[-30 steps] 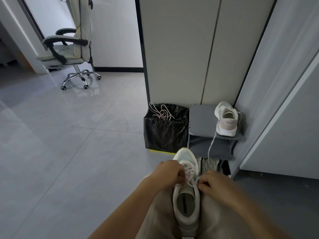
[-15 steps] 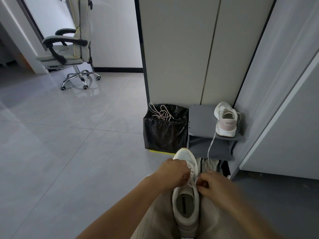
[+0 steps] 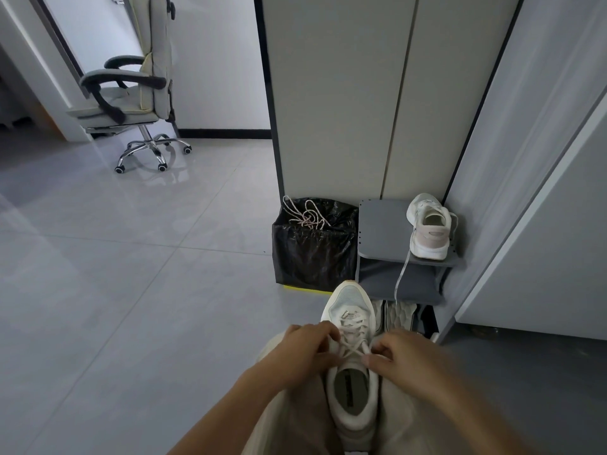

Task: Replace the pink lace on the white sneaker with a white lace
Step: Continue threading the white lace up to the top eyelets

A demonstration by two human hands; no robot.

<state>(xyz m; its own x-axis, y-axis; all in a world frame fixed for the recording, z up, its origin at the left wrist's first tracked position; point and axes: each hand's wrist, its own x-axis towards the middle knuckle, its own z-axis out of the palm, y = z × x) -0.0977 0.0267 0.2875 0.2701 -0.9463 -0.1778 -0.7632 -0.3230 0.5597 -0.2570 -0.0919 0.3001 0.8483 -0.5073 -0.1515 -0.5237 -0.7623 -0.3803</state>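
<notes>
The white sneaker [image 3: 351, 372] lies on the person's lap, toe pointing away. Its lace [image 3: 353, 336], pale and faintly pink, is threaded through the eyelets. The left hand [image 3: 305, 351] and right hand [image 3: 402, 354] each pinch a strand near the top eyelets, probably loosening them; next, the strands must be drawn out row by row.

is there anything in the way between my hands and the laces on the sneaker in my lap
Nothing visible is. Your left hand and right hand are already at the lace on the sneaker, one each side, fingers on the crossings near the top eyelets. Which strand each pinches is too small to tell.
</notes>
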